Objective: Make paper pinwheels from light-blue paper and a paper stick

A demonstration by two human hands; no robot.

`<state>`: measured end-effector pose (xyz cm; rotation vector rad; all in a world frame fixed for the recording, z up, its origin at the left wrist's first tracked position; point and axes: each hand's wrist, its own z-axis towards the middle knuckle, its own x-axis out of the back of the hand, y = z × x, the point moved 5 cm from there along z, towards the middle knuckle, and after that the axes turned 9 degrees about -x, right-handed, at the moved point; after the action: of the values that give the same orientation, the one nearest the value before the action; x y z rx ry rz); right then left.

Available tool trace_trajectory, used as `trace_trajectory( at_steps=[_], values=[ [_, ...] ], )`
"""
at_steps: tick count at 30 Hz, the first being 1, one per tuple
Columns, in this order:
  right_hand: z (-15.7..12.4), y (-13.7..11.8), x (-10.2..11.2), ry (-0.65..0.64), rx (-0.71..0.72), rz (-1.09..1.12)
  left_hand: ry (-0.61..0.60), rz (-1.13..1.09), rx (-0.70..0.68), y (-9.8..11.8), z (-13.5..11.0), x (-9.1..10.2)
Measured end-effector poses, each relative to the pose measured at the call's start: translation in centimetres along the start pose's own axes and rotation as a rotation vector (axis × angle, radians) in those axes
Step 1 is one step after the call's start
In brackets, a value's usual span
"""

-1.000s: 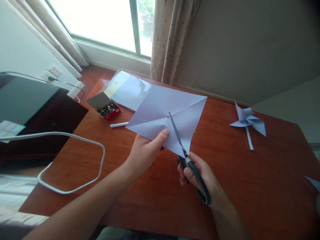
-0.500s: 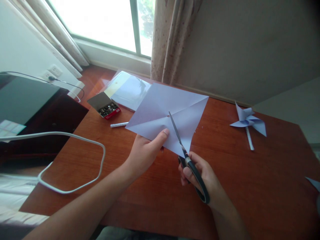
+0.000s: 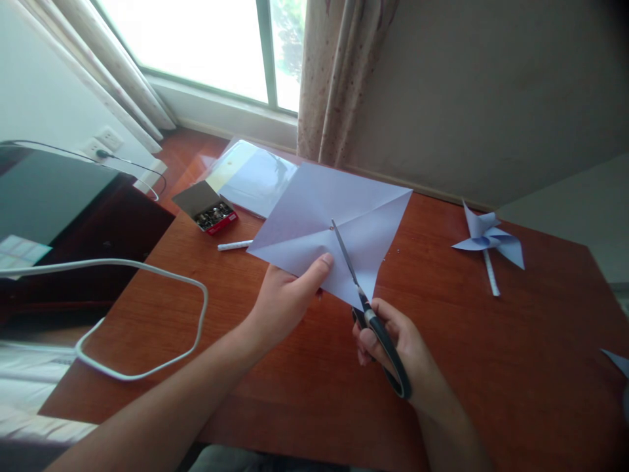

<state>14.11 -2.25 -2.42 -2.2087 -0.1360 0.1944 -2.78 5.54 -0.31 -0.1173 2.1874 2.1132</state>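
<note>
My left hand [image 3: 285,301] pinches the near edge of a pale blue square paper [image 3: 334,223] with diagonal creases, holding it up over the wooden table [image 3: 491,367]. My right hand [image 3: 398,347] grips black-handled scissors [image 3: 366,308]. Their blades run along a crease from the paper's near corner, and the tip sits close to the paper's centre.
A finished paper pinwheel [image 3: 486,239] lies at the right. At the back left are an open red box of small metal pieces [image 3: 211,211], a white pen [image 3: 234,245] and a plastic sleeve of papers [image 3: 250,174]. A white cable [image 3: 147,314] loops at the left.
The paper has shifted slightly up and to the right. The scissors have crept a little forward along the crease.
</note>
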Motion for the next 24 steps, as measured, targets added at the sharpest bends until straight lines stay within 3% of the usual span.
trace_trajectory(
  at_steps=[24],
  values=[
    [0.19, 0.16, 0.07, 0.035, -0.013, -0.014, 0.007, 0.035, -0.007, 0.02, -0.01, 0.23]
  ],
)
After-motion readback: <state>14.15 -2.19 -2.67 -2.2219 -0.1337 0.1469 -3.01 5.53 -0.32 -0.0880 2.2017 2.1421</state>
